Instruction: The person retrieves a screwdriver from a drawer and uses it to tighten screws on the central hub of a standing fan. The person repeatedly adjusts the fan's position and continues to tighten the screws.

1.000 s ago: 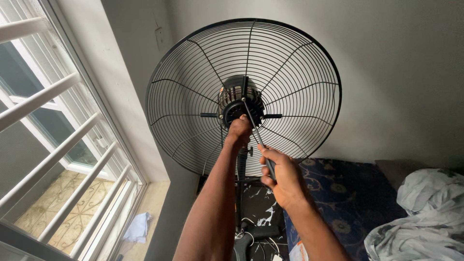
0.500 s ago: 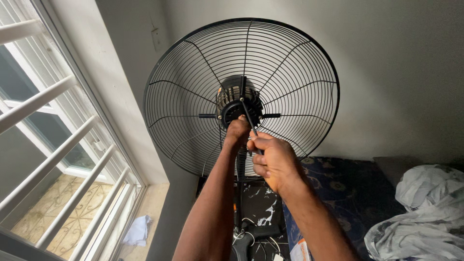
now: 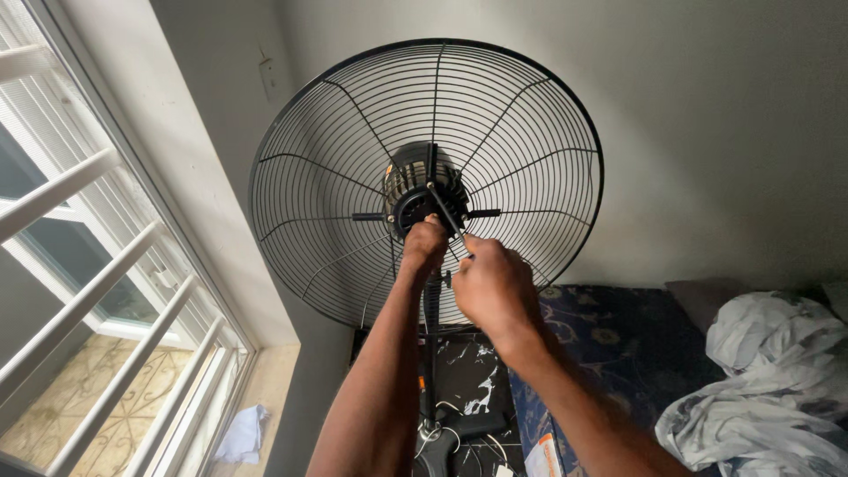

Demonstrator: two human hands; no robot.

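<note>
Right hand (image 3: pixel 496 284) nearest, fingers curled shut on thin screwdriver (image 3: pixel 446 215) angled up to motor hub. Left hand (image 3: pixel 425 244) beyond, fingers closed against black motor hub (image 3: pixel 408 181). Hub sits mid rear fan guard (image 3: pixel 353 132). Wall behind; blue mattress (image 3: pixel 618 344) lower right.

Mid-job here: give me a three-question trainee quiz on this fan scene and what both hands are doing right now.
1. True or false: the wire grille carries fan blades in front of it.
2. Which hand is up against the motor housing? A) left hand B) right hand
3. What lies at the lower right, beside the blue patterned mattress?

Key: 1. False; no blades show, only the motor and shaft. 2. A; the right hand holds a thin tool angled toward the hub. 3. A crumpled white sheet.
</note>
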